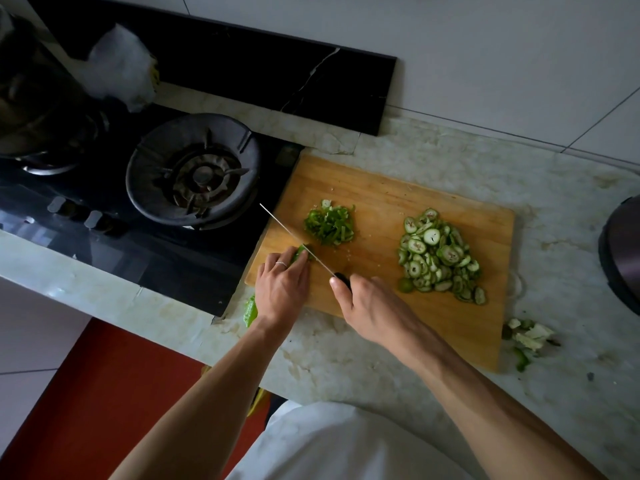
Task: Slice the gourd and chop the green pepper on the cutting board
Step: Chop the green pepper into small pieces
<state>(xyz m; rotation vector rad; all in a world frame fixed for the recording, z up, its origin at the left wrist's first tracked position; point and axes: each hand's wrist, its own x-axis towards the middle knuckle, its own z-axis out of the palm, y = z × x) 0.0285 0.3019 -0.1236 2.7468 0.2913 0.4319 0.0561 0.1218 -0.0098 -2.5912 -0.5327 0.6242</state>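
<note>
at the far left sits a black glass gas hob (114, 244) with a round dark burner ring (194, 171), a dull metal pot (31, 98) on the far burner and a crumpled clear plastic bag (117, 67) behind it. just right of the hob a rectangular pale wooden cutting board (433, 327) lies on the mottled cream stone worktop (571, 220). the person's left hand (282, 284), with a thin ring on one finger, has its fingers curled down on a small remaining piece of green pepper (300, 253) at the board's near left corner, and another green pepper piece (251, 310) lies off the board under that wrist. the right hand (367, 303) grips the black handle of a slim steel-bladed knife (294, 233), whose blade crosses the held piece. to finish this cut well, the left fingertips should stay tucked back from the edge, knuckles guiding the blade, with short even strokes as the piece shrinks. further right lie a heap of chopped green pepper strips (329, 225), then a larger heap of round pale-centred gourd slices (440, 258); the gourd looks fully sliced. green and white trimmings (530, 336) lie on the worktop beyond the board, and a dark rounded appliance (623, 258) is cut off at the right edge. no brand, label or writing can be read anywhere.
</note>
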